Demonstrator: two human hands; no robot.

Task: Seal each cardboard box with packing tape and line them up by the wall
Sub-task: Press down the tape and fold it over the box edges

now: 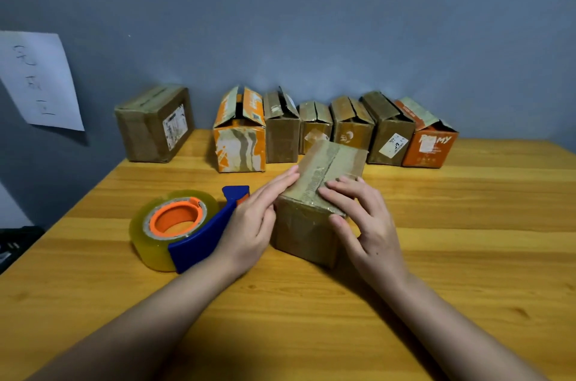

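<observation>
The left hand [249, 224] covers part of the blue tape dispenser [205, 237], the box labels [393, 145] are too blurred to read, and the bench [467, 256] runs off the frame.

8 cardboard boxes [318, 209], 1 tape dispenser [184, 229], 1 paper sheet [40, 81], 2 hands [252, 218]

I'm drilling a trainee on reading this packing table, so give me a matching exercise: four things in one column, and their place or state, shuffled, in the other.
Things:
1. tape dispenser
2. box under the hands
3. lone brown box
4. sheet of paper

Places or states:
A. stuck on the wall at left
B. lying on the table beside the left hand
C. flaps shut, standing apart at the far left by the wall
D. taped along its top seam, right hand resting on it

Pairs: 1-B, 2-D, 3-C, 4-A
</observation>
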